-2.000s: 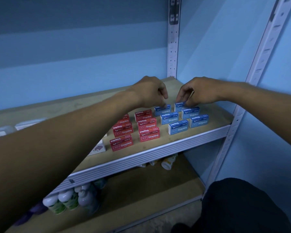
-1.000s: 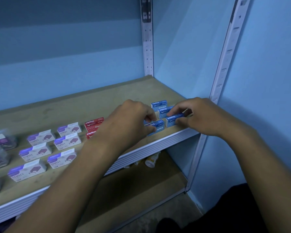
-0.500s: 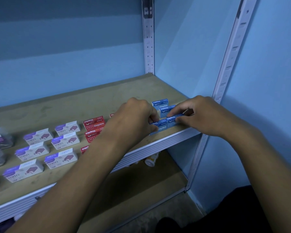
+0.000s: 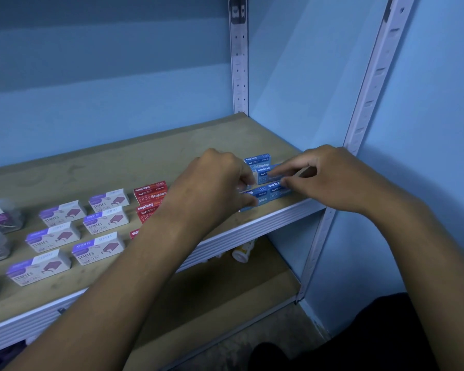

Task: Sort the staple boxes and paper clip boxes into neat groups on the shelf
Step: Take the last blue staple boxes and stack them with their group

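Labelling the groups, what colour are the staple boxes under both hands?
Blue staple boxes, clearest in the head view.

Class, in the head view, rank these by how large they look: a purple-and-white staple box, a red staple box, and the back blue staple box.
1. Purple-and-white staple box, largest, though nearer the camera.
2. Red staple box and back blue staple box: too alike to rank.

blue boxes (image 4: 257,162): "staples" on the front face; the same word inverted on the top face, with "10" in a frame.
red boxes (image 4: 150,193): "staples" and "10" on the front; "staples" inverted on top; small code at the top edge too fine to read.
white-and-purple boxes (image 4: 98,247): "staples" in hand-drawn capitals; "kreate" on the purple band.
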`<action>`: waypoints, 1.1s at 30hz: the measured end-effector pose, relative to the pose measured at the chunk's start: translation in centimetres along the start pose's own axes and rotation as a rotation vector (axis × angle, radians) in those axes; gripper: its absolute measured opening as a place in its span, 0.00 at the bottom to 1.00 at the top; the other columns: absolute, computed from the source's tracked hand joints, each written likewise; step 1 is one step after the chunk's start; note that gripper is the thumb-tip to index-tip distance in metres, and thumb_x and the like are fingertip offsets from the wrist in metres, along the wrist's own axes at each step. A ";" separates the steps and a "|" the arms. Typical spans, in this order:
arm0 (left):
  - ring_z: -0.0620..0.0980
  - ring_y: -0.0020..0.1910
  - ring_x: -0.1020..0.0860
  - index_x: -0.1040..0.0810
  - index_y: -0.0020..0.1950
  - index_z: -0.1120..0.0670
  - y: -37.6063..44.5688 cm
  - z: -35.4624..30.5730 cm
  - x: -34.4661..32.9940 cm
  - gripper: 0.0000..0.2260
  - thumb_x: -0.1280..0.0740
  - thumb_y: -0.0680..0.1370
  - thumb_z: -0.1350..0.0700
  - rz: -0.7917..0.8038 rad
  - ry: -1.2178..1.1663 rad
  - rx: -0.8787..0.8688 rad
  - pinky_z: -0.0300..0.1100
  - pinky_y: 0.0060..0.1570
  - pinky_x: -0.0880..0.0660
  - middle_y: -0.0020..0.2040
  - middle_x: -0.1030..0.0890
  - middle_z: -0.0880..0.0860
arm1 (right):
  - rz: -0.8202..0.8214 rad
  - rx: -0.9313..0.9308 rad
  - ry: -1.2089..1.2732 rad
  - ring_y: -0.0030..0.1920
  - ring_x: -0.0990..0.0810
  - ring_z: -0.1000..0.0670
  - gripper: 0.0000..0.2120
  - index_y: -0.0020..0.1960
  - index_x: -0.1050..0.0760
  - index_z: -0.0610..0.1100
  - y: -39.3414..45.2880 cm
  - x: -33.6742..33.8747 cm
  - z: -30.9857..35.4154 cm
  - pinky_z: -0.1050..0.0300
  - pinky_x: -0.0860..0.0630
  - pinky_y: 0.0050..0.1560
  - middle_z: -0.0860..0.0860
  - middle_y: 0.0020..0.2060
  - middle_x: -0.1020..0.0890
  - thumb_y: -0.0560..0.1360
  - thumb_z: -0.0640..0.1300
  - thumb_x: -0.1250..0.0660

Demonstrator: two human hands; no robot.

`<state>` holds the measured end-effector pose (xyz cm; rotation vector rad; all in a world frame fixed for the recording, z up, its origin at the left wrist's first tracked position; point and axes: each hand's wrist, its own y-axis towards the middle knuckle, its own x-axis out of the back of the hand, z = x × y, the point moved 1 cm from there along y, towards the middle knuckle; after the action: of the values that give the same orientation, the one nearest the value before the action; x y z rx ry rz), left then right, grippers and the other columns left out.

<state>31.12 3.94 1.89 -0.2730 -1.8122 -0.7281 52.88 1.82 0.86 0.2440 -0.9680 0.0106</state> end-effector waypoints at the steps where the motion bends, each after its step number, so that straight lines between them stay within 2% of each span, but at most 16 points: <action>1: 0.39 0.38 0.23 0.15 0.51 0.46 0.0 0.1 0.1 0.15 0.24 0.68 0.42 -0.023 -0.019 -0.002 0.36 0.42 0.25 0.46 0.15 0.43 | -0.032 0.005 0.017 0.46 0.19 0.63 0.11 0.54 0.17 0.65 0.0 0.1 -0.1 0.69 0.29 0.44 0.66 0.43 0.18 0.76 0.51 0.28; 4: 0.37 0.38 0.24 0.15 0.52 0.46 0.2 0.4 0.5 0.12 0.26 0.71 0.44 -0.081 -0.022 -0.008 0.32 0.38 0.30 0.45 0.15 0.43 | -0.096 0.014 0.043 0.45 0.18 0.62 0.11 0.56 0.17 0.64 0.4 0.3 -0.4 0.69 0.27 0.43 0.63 0.45 0.16 0.76 0.51 0.29; 7: 0.43 0.46 0.21 0.16 0.55 0.46 0.5 0.8 0.6 0.10 0.28 0.74 0.49 -0.091 0.028 -0.007 0.40 0.47 0.24 0.49 0.16 0.44 | -0.120 0.010 0.058 0.46 0.19 0.61 0.11 0.56 0.17 0.63 1.3 -0.1 -0.7 0.68 0.27 0.44 0.62 0.48 0.18 0.76 0.50 0.29; 11: 0.45 0.49 0.20 0.16 0.55 0.46 1.1 1.3 0.4 0.10 0.28 0.74 0.51 -0.056 0.057 0.019 0.41 0.49 0.24 0.51 0.16 0.46 | -0.086 0.001 0.055 0.48 0.18 0.59 0.09 0.55 0.17 0.61 2.6 -0.7 -0.7 0.63 0.23 0.49 0.58 0.51 0.17 0.76 0.49 0.29; 19: 0.44 0.48 0.21 0.17 0.57 0.47 1.6 1.8 -0.1 0.12 0.27 0.73 0.53 0.010 0.026 0.013 0.40 0.50 0.24 0.53 0.16 0.46 | -0.081 0.003 0.023 0.44 0.20 0.64 0.07 0.51 0.16 0.61 3.7 -1.4 -0.6 0.73 0.31 0.40 0.62 0.46 0.16 0.76 0.49 0.28; 22: 0.42 0.46 0.22 0.16 0.56 0.47 1.8 2.0 -0.3 0.12 0.26 0.73 0.55 0.030 0.013 0.013 0.37 0.47 0.26 0.52 0.16 0.45 | -0.076 0.013 0.004 0.45 0.22 0.69 0.07 0.51 0.15 0.61 4.0 -1.6 -0.6 0.78 0.33 0.37 0.64 0.44 0.17 0.76 0.49 0.27; 24: 0.43 0.46 0.21 0.16 0.55 0.47 1.9 2.0 -0.3 0.12 0.26 0.72 0.55 0.036 0.004 0.017 0.38 0.48 0.25 0.51 0.16 0.45 | -0.078 0.023 0.000 0.46 0.23 0.70 0.08 0.51 0.15 0.60 4.2 -1.6 -0.6 0.80 0.34 0.37 0.65 0.43 0.17 0.75 0.48 0.27; 27: 0.44 0.46 0.21 0.15 0.54 0.46 2.0 2.0 -0.4 0.11 0.26 0.72 0.56 0.026 0.000 0.023 0.40 0.49 0.25 0.50 0.16 0.45 | -0.078 0.027 -0.008 0.46 0.23 0.71 0.08 0.50 0.14 0.59 4.3 -1.7 -0.6 0.81 0.34 0.38 0.67 0.40 0.18 0.75 0.47 0.26; 33: 0.45 0.47 0.20 0.15 0.54 0.46 2.0 1.9 -0.4 0.12 0.26 0.73 0.57 0.025 0.004 0.019 0.42 0.50 0.23 0.51 0.15 0.46 | -0.066 0.004 -0.044 0.43 0.21 0.65 0.08 0.48 0.15 0.60 4.2 -1.8 -0.7 0.76 0.34 0.39 0.68 0.39 0.20 0.75 0.46 0.26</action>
<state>30.83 6.70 1.88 -0.2810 -1.8083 -0.6926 51.96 6.27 -0.13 0.2805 -1.0029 -0.0529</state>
